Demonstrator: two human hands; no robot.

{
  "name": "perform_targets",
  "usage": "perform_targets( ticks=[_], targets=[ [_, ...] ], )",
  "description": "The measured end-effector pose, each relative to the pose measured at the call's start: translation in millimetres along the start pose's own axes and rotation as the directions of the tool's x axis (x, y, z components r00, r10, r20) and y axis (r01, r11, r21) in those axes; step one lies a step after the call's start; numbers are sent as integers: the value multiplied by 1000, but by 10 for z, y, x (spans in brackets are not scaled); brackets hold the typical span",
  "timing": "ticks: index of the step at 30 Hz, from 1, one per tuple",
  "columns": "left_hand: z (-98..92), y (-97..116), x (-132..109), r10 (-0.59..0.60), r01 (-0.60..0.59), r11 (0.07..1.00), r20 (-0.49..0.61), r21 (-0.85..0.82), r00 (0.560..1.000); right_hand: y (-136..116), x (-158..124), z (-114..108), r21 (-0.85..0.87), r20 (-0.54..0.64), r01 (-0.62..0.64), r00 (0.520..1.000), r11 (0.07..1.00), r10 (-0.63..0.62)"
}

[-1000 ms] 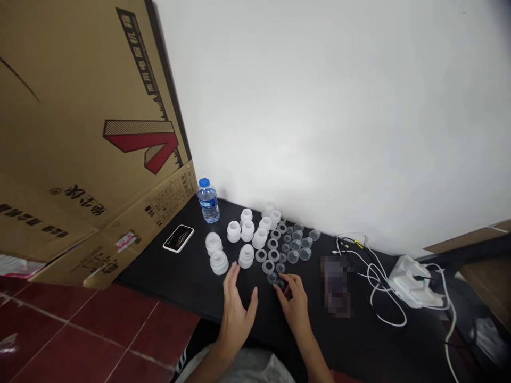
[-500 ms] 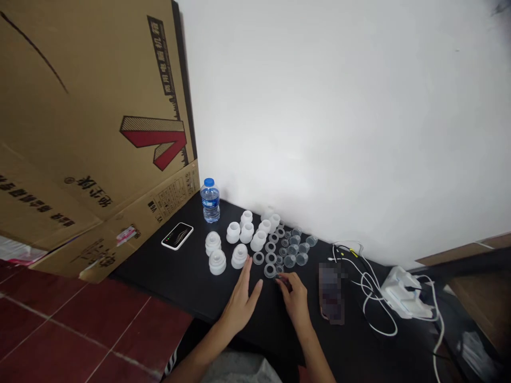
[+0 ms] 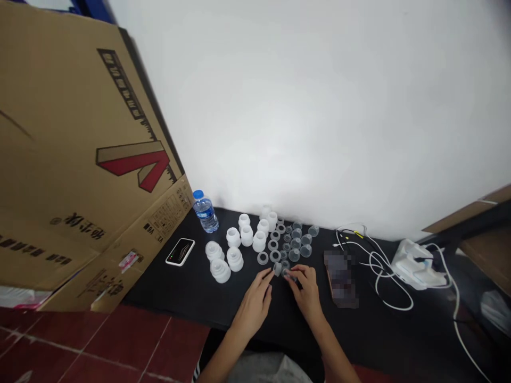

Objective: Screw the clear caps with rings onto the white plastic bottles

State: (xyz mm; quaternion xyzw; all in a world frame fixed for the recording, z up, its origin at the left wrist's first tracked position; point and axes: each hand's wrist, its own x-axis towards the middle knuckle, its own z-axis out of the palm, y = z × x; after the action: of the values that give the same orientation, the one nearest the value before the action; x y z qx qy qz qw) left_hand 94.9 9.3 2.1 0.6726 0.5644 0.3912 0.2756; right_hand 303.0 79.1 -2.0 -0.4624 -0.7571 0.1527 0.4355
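My left hand (image 3: 254,301) has its fingertips against a translucent ring-shaped cap (image 3: 277,268), which is tipped up on its edge. Just to the right, my right hand (image 3: 306,286) pinches a small clear ring (image 3: 286,272) between thumb and fingers. Several flat grey rings (image 3: 262,258) and smaller rings (image 3: 286,247) lie beyond the fingertips. Clear domed caps (image 3: 294,255) stand in rows behind my right hand. To the left are several white plastic bottle necks (image 3: 259,242), and closer to me are wider white stacked pieces (image 3: 220,270).
A water bottle (image 3: 206,211) and a white phone-like device (image 3: 180,251) are at the left, by a large cardboard box (image 3: 80,133). A blurred phone (image 3: 340,279), white cables (image 3: 377,266) and a white power strip (image 3: 417,266) lie right on the black table (image 3: 167,290).
My left hand has moved right, away from the white pieces, to a translucent ring-shaped cap, now tipped up. My right hand stays by the small rings. The camera view has tilted.
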Motion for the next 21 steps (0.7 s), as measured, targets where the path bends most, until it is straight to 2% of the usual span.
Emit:
perform_targets(
  ticks=[4, 7, 10, 13, 17, 21],
  targets=[
    [144, 4, 157, 58, -60, 980, 12, 188, 998, -142, -187, -23, -16, -84, -25, 996, 1000, 24],
    [225, 40, 221, 62, -57, 974, -16, 218, 998, -221, -366, -5, 53, -157, -28, 987, 998, 36],
    [271, 92, 282, 12, 1, 984, -73, 176, 997, -268, -502, 13, 160, -185, -58, 979, 985, 88],
    [292, 117, 389, -36, 51, 991, -113, 127, 993, -294, -552, 5, 183, -156, -114, 977, 976, 144],
    [285, 89, 521, -9, 16, 998, -130, 57, 991, -305, -553, -13, 189, -59, -163, 982, 968, 177],
    [245, 30, 458, -53, 43, 995, -115, -88, 992, -266, -611, 24, 223, -26, -217, 973, 951, 228]
  ],
)
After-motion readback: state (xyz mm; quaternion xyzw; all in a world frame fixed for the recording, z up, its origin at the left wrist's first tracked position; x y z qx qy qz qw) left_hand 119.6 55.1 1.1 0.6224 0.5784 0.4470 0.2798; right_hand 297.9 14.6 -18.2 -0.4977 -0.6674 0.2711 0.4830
